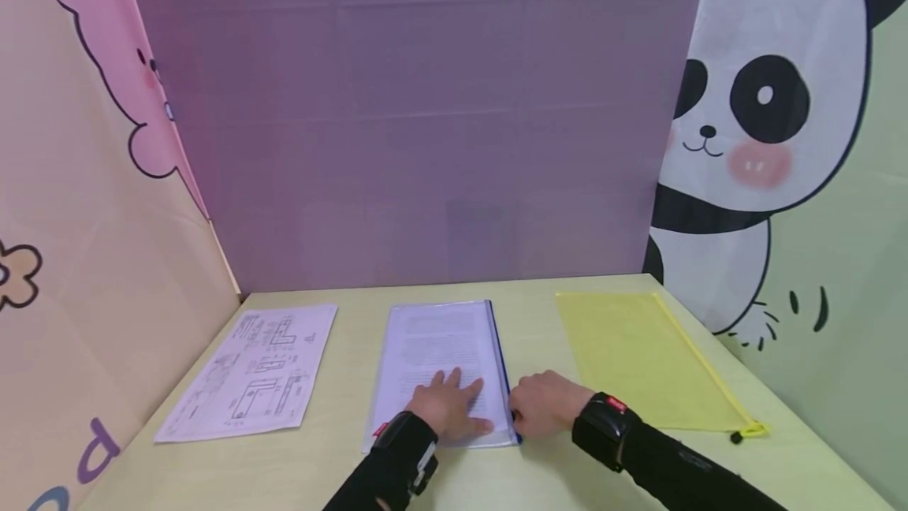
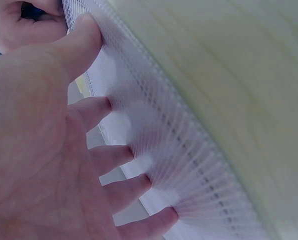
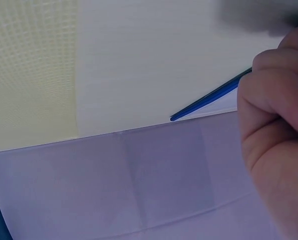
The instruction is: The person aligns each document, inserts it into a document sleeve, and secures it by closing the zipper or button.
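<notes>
A see-through mesh document pouch [image 1: 433, 337] with printed paper inside lies mid-table in the head view. A dark blue strip [image 1: 499, 353] runs along its right edge. My left hand [image 1: 447, 408] rests on the lower part of the pouch with fingers and thumb spread; in the left wrist view the fingertips [image 2: 123, 152] press into the mesh. At the pouch's lower right corner my right hand [image 1: 546, 402] has curled fingers and pinches the blue edge strip. The right wrist view shows the far part of that strip [image 3: 208, 100] beyond the knuckles; the pinched spot is hidden.
On the left lies a white sheet [image 1: 262, 369] with technical drawings. A yellow mesh pouch [image 1: 631, 353] lies at the right, a small black piece [image 1: 736, 438] by its lower corner. Behind the table [image 1: 333, 464] stands a purple panel [image 1: 426, 117], with printed cloth walls on both sides.
</notes>
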Motion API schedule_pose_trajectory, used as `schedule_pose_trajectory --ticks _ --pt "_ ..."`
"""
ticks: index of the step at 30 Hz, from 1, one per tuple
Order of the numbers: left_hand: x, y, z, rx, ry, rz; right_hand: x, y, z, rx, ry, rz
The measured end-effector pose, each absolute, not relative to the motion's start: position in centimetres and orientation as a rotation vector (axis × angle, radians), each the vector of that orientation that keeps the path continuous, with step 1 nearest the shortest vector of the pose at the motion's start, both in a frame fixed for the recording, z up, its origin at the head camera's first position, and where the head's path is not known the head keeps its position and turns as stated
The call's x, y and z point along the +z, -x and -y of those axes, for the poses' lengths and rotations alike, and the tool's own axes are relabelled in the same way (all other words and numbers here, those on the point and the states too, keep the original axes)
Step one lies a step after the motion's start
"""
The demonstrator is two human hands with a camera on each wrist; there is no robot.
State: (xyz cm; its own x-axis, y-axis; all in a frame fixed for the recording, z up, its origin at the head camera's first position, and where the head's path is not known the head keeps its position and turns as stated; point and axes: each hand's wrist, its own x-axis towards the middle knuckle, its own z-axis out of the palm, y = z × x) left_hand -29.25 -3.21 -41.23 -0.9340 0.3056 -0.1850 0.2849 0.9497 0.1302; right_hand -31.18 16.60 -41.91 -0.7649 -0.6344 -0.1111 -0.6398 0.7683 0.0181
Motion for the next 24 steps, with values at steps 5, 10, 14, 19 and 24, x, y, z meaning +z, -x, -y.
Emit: schedule_pose_trajectory --ticks 5,10,14,19,24 --pt "-41.17 29.21 3.19 0.147 -0.452 -2.902 -41.86 31.10 -16.64 0.080 1.042 -2.864" --pt "-41.20 29.25 3.33 0.148 -0.459 -2.903 -41.95 31.32 -16.59 0.079 1.076 -2.870" --pt "-41.21 29.37 3.38 0.141 -0.472 -2.904 -42.12 31.31 -16.66 0.083 1.078 -2.886" --pt "-41.31 29.50 3.35 0.134 -0.462 -2.886 -42.37 31.06 -16.69 0.086 1.076 -2.913" --pt "-41.46 29.63 3.38 0.148 -0.458 -2.876 -42.38 31.05 -16.57 0.105 1.066 -2.923"
